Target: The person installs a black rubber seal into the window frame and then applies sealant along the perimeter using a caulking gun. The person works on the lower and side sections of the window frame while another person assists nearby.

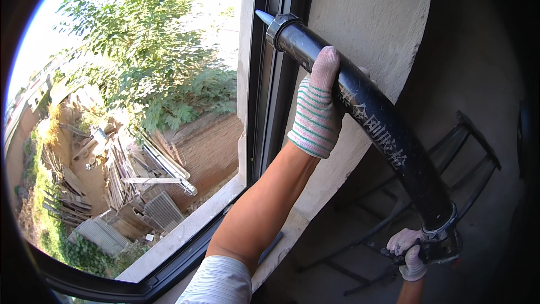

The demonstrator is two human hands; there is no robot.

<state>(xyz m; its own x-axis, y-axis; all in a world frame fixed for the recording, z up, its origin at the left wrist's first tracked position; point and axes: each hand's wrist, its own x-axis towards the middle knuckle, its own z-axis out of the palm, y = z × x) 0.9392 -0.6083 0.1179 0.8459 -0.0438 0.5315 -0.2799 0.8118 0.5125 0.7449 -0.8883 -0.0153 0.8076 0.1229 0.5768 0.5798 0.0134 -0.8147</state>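
Note:
A long black caulking gun runs slantwise from the window frame down to the lower right. Its blue-grey nozzle meets or nearly meets the dark upright of the window frame; the exact contact cannot be made out. My left hand, in a white knit glove with green stripes, wraps round the barrel near its front end, thumb along the top. At the rear end my right hand, also gloved, is closed round the handle and trigger part. Some of its fingers are hidden behind the handle.
Beyond the window opening lie a leafy tree, stacked planks and corrugated sheets, well below. A plastered wall edge borders the frame on the right. In the shade behind the gun stands a dark metal ladder-like frame.

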